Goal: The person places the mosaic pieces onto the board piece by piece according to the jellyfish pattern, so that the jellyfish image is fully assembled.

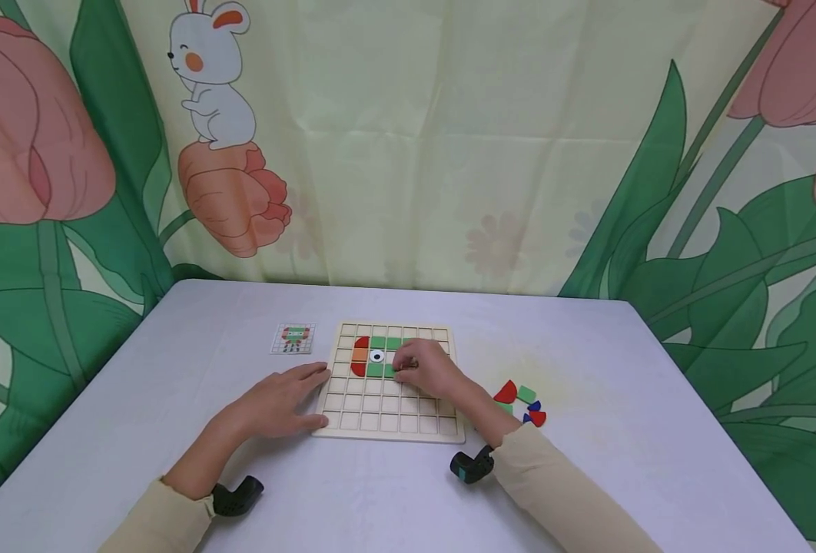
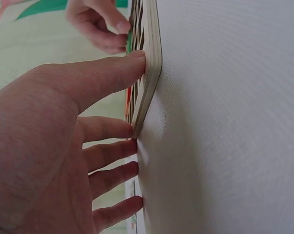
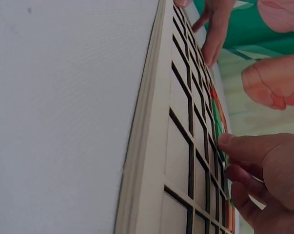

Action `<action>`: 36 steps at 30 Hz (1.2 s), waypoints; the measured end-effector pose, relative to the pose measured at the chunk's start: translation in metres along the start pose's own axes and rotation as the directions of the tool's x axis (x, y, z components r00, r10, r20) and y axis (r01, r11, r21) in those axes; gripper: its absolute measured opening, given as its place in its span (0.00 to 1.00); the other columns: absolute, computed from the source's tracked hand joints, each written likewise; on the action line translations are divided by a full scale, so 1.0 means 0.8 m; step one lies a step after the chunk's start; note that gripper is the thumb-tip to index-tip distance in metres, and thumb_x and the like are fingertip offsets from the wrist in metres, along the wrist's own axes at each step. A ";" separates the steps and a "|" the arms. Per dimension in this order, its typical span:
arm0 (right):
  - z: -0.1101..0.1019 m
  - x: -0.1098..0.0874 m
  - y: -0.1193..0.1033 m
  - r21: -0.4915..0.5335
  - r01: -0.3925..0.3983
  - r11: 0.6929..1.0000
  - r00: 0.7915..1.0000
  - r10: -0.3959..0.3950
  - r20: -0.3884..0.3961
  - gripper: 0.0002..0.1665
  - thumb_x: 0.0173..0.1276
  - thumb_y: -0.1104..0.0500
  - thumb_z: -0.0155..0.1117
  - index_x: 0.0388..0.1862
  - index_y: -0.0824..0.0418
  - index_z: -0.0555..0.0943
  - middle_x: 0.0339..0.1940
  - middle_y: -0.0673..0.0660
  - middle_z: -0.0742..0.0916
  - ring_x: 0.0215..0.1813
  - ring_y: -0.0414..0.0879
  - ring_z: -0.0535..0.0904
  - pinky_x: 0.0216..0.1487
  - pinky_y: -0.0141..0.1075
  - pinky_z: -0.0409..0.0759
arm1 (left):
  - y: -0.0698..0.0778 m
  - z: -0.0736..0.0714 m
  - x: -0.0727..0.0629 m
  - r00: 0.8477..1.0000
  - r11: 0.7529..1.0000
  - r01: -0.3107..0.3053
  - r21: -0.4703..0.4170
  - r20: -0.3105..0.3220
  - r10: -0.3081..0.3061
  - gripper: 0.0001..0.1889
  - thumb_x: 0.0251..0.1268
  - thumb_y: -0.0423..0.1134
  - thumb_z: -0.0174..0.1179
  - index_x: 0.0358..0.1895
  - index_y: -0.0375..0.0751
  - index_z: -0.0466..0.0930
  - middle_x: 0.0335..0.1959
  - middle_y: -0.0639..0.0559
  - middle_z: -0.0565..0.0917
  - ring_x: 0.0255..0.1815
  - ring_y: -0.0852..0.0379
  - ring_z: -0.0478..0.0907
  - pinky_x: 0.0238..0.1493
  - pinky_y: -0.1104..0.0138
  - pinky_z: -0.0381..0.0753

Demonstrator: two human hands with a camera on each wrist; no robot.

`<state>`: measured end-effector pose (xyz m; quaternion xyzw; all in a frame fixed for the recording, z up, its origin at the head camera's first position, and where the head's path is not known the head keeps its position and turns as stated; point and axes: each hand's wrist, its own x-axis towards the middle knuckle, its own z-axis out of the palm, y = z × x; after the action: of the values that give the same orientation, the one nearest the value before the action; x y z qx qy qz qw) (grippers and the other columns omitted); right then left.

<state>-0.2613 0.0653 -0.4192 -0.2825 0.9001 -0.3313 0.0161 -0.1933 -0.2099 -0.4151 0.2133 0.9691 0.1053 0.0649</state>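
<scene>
A wooden grid board (image 1: 380, 422) lies on the white table, with red, orange and green flat puzzle tiles and one eye tile (image 1: 376, 355) set in its upper cells. My left hand (image 1: 280, 403) rests at the board's left edge, fingers spread. In the left wrist view its thumb (image 2: 112, 73) touches the board's rim. Over the tiles, my right hand (image 1: 425, 367) has its fingers curled down. In the right wrist view its thumb (image 3: 244, 146) meets a green tile (image 3: 218, 117); I cannot tell whether a tile is held between thumb and fingers.
A small picture card (image 1: 293, 339) with a coloured grid figure lies left of the board. Several loose tiles, among them a red one (image 1: 507, 392), a green one (image 1: 526, 394) and a blue one (image 1: 535, 406), lie to the right, beside my right forearm. A printed curtain (image 1: 436, 153) hangs behind the table.
</scene>
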 end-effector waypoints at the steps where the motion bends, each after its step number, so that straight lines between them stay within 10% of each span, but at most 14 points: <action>1: -0.001 -0.002 0.001 -0.001 0.001 1.000 1.000 -0.001 -0.001 0.04 0.58 0.64 0.72 0.33 0.59 0.87 0.38 0.51 0.86 0.39 0.41 0.79 0.42 0.32 0.80 | 0.000 0.000 0.000 1.000 1.000 0.004 0.000 0.003 -0.004 0.40 0.59 0.58 0.63 0.71 0.43 0.65 0.74 0.45 0.63 0.74 0.44 0.62 0.65 0.45 0.69; 36: -0.126 -0.153 0.082 -0.081 -0.333 0.940 0.937 0.319 -0.143 0.11 0.61 0.58 0.70 0.43 0.56 0.85 0.42 0.54 0.86 0.45 0.48 0.78 0.38 0.32 0.78 | 0.005 -0.004 -0.002 1.000 1.000 0.002 -0.010 0.001 -0.002 0.40 0.59 0.57 0.64 0.71 0.41 0.65 0.74 0.44 0.64 0.73 0.42 0.63 0.64 0.42 0.68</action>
<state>-0.2129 0.2292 -0.3995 -0.1080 0.9497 -0.2940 -0.0015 -0.1904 -0.2075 -0.4107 0.2121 0.9688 0.1099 0.0664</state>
